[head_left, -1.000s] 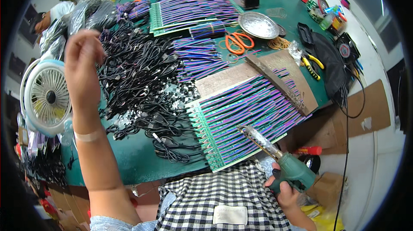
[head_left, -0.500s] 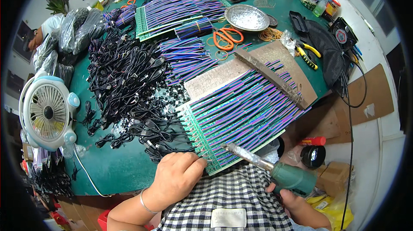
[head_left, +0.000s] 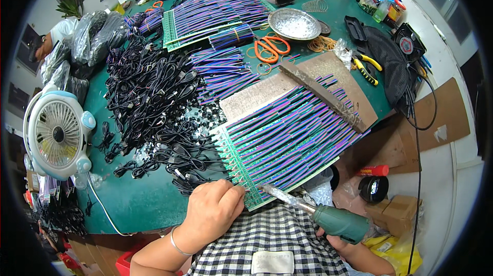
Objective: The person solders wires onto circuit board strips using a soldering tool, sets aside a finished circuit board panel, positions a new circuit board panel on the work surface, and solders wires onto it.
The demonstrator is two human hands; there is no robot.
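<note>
At the near edge of the green circuit board panel [head_left: 277,165], the left hand [head_left: 215,209] has come down from up in the air a second ago and now rests curled, fingertips pinched at the purple-and-blue wire ends by the panel's near corner. Just right of that corner, the right hand [head_left: 341,240] stays wrapped around the green soldering iron [head_left: 313,212], whose tip has closed in on the same edge. By my judgement, soldering of this wire is about to begin.
</note>
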